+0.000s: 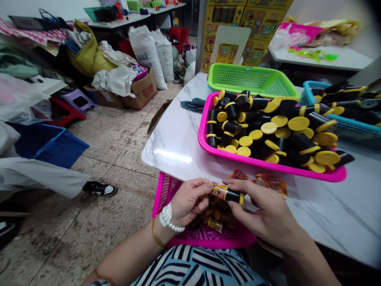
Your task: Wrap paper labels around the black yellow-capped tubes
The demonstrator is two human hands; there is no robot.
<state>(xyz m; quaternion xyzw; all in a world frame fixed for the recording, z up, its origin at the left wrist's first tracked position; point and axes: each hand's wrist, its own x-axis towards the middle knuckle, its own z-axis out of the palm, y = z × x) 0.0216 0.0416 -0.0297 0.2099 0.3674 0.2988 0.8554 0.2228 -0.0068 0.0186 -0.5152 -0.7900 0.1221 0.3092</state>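
Note:
Between my two hands is a small black tube with a yellow end cap [235, 196], and a printed plastic sleeve [219, 191] sits around its left part. My left hand [190, 200] pinches the sleeve end between thumb and fingers. At the capped end, my right hand [262, 210] grips the tube with thumb and forefinger. Below them, a pink basket [208, 240] on my lap side holds several sleeved pieces. Flat printed sleeves [272, 183] lie on the table just beyond my right hand. Past those stands a pink tray [268, 165] heaped with black tubes with yellow caps.
A green basket [253, 69] and a blue basket [357, 131] of black tubes stand behind the pink tray on the marbled table [172, 147]. A dark cloth [193, 104] lies by the table's edge. At left, a person's foot [101, 188] and a blue bin [56, 145] are on the floor.

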